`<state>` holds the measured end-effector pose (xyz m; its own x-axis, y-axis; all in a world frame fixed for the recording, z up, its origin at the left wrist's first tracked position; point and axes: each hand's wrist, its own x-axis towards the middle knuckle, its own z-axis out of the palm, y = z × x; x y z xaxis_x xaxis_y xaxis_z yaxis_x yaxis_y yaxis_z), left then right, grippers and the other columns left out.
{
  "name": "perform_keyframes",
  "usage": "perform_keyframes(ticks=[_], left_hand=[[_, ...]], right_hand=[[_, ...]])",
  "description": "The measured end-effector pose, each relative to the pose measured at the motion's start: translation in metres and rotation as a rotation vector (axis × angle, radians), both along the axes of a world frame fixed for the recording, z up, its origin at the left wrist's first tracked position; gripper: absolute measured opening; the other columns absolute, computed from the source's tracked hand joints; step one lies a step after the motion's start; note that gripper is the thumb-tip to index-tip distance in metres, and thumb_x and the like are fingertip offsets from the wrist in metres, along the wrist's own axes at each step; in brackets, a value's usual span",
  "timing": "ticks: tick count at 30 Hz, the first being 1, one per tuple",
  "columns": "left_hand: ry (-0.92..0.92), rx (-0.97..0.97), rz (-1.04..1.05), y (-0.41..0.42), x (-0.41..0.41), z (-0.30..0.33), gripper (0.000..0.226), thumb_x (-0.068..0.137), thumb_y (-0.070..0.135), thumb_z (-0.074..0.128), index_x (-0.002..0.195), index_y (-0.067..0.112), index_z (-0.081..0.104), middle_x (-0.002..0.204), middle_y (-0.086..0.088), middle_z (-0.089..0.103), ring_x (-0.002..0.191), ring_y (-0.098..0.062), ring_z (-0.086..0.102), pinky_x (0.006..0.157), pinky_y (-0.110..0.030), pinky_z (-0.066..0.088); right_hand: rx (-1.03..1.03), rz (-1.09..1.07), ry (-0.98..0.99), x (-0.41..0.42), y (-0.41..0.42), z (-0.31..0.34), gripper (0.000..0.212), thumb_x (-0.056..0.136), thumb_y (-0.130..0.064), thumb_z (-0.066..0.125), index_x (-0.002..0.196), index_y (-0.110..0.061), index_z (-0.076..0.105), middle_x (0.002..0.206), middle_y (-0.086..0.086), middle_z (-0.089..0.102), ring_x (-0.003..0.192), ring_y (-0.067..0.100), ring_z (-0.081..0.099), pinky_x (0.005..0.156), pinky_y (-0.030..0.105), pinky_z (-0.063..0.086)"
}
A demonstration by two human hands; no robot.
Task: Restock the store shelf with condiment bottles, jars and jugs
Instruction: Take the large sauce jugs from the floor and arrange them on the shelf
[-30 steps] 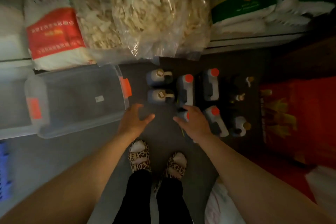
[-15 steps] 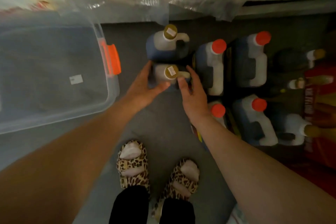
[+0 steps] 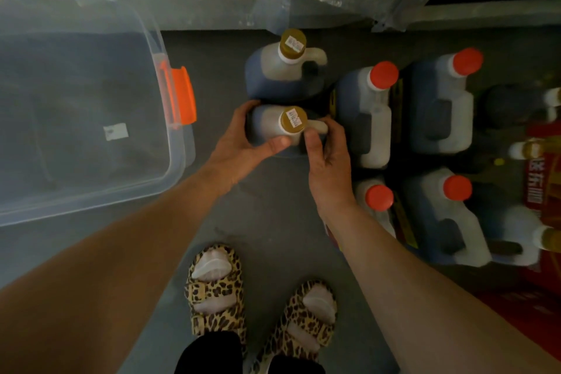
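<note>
Gold-capped jug [image 3: 274,127] gripped between both hands [image 3: 243,143]; upright.

A clear plastic bin [image 3: 91,191] sits beside leopard-print sandals [image 3: 215,294].

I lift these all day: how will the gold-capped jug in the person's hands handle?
Likely heavy: the gold-capped jug looks nearly full of dark liquid. Both the left hand and right hand grip it. Rigid plastic; the handle should help.

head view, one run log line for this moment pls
phase: grasp | left hand: grips near gold-cap jug body | right hand: on its handle | jug: upright on floor | red-cap jugs: untouched
</note>
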<state>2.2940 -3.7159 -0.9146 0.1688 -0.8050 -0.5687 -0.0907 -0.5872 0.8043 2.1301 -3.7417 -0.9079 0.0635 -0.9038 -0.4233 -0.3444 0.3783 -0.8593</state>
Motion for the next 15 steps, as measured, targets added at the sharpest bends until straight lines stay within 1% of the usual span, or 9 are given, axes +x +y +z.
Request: perform_keyframes(ticks=[2,4,6,7,9,11,13,14,15], left_hand=[[-0.023,0.000,-0.009,-0.001,0.002,0.002,0.104,0.055,0.070,0.073,0.145,0.038,0.031,0.144,0.010,0.046,0.133,-0.010,0.043,0.110,-0.034,0.040],[-0.042,0.018,-0.001,-0.003,0.004,0.005,0.102,0.055,0.075,0.070,0.143,0.039,0.034,0.142,0.011,0.049,0.131,-0.009,0.045,0.109,-0.032,0.040],[-0.045,0.068,0.020,-0.006,0.005,0.010,0.103,0.053,0.083,0.067,0.140,0.039,0.037,0.139,0.009,0.052,0.128,-0.012,0.050,0.108,-0.036,0.043],[-0.033,0.107,0.034,-0.006,0.006,0.013,0.104,0.050,0.088,0.065,0.138,0.039,0.040,0.136,0.008,0.055,0.125,-0.014,0.053,0.107,-0.039,0.045],[-0.023,0.194,0.051,-0.003,0.005,0.021,0.106,0.043,0.097,0.059,0.130,0.038,0.046,0.130,0.005,0.060,0.118,-0.017,0.058,0.103,-0.042,0.048],[-0.057,0.286,0.001,0.004,0.002,0.037,0.106,0.043,0.100,0.049,0.127,0.035,0.048,0.128,0.004,0.060,0.117,-0.019,0.058,0.103,-0.043,0.047],[-0.074,0.369,-0.045,0.011,-0.002,0.058,0.111,0.047,0.100,0.044,0.132,0.029,0.048,0.130,0.001,0.058,0.118,-0.022,0.056,0.102,-0.043,0.045],[-0.074,0.395,-0.050,0.015,-0.004,0.069,0.108,0.052,0.099,0.045,0.132,0.027,0.048,0.129,0.001,0.058,0.118,-0.022,0.056,0.101,-0.041,0.045],[-0.072,0.407,-0.044,0.018,-0.005,0.082,0.100,0.059,0.096,0.046,0.131,0.026,0.050,0.127,0.001,0.058,0.117,-0.022,0.055,0.100,-0.039,0.044]], right_hand=[[-0.003,-0.009,0.001,0.000,-0.002,0.000,0.051,0.086,-0.061,0.057,0.127,-0.032,0.053,0.130,-0.004,0.061,0.124,0.009,0.056,0.106,0.033,0.046],[0.004,-0.005,0.008,0.003,-0.008,0.004,0.046,0.090,-0.055,0.060,0.128,-0.029,0.054,0.131,-0.002,0.060,0.124,0.010,0.055,0.105,0.029,0.046],[0.038,0.001,0.018,0.008,-0.016,0.011,0.037,0.097,-0.044,0.061,0.127,-0.022,0.057,0.127,-0.002,0.061,0.120,0.010,0.056,0.101,0.028,0.047],[0.057,0.003,0.037,0.011,-0.018,0.016,0.034,0.098,-0.043,0.060,0.124,-0.021,0.059,0.120,-0.004,0.063,0.113,0.010,0.058,0.098,0.029,0.048],[0.103,0.013,0.083,0.012,-0.019,0.025,0.027,0.097,-0.047,0.059,0.112,-0.024,0.061,0.103,-0.012,0.063,0.099,0.005,0.059,0.092,0.031,0.048],[0.167,0.026,0.126,0.010,-0.013,0.033,0.023,0.096,-0.051,0.059,0.102,-0.029,0.061,0.096,-0.015,0.061,0.098,0.010,0.059,0.091,0.034,0.048],[0.212,0.032,0.156,0.007,-0.006,0.047,0.022,0.095,-0.053,0.059,0.096,-0.032,0.060,0.094,-0.012,0.062,0.101,0.016,0.060,0.090,0.037,0.049],[0.221,0.030,0.165,0.005,-0.003,0.057,0.023,0.095,-0.053,0.059,0.095,-0.031,0.061,0.093,-0.009,0.064,0.100,0.018,0.061,0.089,0.038,0.049],[0.222,0.027,0.173,0.005,-0.002,0.069,0.024,0.095,-0.053,0.060,0.094,-0.029,0.062,0.093,-0.006,0.065,0.099,0.020,0.062,0.087,0.036,0.049]])
